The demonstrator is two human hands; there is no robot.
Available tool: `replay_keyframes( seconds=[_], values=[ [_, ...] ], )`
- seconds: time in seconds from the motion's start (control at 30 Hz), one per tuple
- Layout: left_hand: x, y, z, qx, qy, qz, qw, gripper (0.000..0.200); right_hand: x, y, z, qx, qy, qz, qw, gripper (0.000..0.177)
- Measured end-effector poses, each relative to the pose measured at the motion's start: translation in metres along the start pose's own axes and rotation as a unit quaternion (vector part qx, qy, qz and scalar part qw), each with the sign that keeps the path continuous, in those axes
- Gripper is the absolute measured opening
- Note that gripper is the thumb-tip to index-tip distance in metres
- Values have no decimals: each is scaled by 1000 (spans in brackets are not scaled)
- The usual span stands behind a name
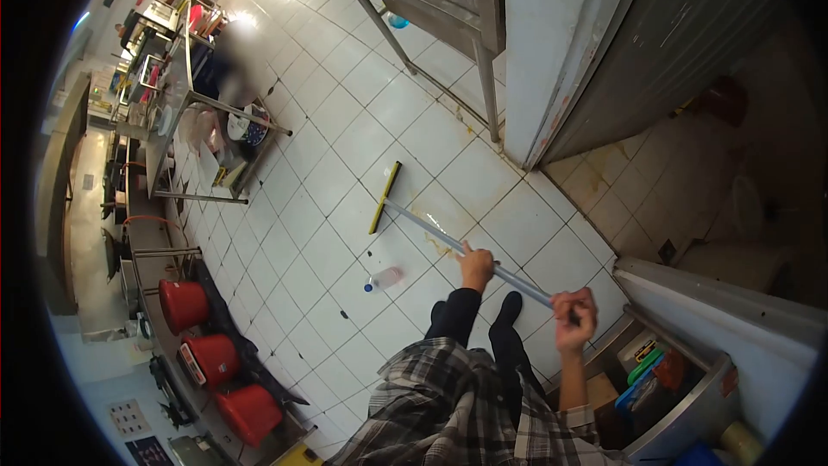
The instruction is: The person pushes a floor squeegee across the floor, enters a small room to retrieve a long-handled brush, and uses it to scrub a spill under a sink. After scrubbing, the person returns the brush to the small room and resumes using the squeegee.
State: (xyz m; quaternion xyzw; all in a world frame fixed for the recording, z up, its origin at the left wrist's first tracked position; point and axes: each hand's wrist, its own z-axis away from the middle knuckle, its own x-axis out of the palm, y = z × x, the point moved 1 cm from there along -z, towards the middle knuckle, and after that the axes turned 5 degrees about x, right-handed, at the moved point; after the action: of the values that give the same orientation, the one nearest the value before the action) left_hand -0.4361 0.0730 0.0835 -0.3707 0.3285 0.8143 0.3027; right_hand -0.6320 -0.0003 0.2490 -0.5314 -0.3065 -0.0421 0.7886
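Note:
A floor squeegee has a long grey handle (521,286) and a yellow and black head (385,198) lying on the white tiles. My left hand (476,267) is wrapped round the middle of the handle. Higher up, my right hand (575,319) grips the handle near its end. Yellowish liquid (438,244) streaks the tiles beside the handle, between the head and my left hand. A bottle with a blue cap and pinkish contents (385,279) lies on its side on the floor, left of my feet.
Red buckets (213,358) line the lower left. A metal table (191,86) with many items stands upper left, a blurred person beside it. A metal stand (405,0) is at the top. A doorway opens at right, above a bin of coloured items (647,371).

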Motion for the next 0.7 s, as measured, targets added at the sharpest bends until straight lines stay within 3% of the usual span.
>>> replay_keyframes(
  seconds=[0.17,0.27,0.37,0.57,0.7],
  values=[
    [4,78,-11,18,-1,42,999,25,-51,-62,-36,14,-24,-4,1000,16],
    [19,107,-33,61,10,124,990,19,-61,-101,-67,30,-48,-1,998,16],
    [-13,132,-46,145,61,144,977,16,-55,-130,-101,37,-81,20,996,17],
    [-51,168,-73,79,8,152,985,14,-30,-177,-150,55,-122,64,989,19],
    [-61,186,-85,77,21,177,981,17,-17,-202,-174,58,-162,101,980,20]
  ],
)
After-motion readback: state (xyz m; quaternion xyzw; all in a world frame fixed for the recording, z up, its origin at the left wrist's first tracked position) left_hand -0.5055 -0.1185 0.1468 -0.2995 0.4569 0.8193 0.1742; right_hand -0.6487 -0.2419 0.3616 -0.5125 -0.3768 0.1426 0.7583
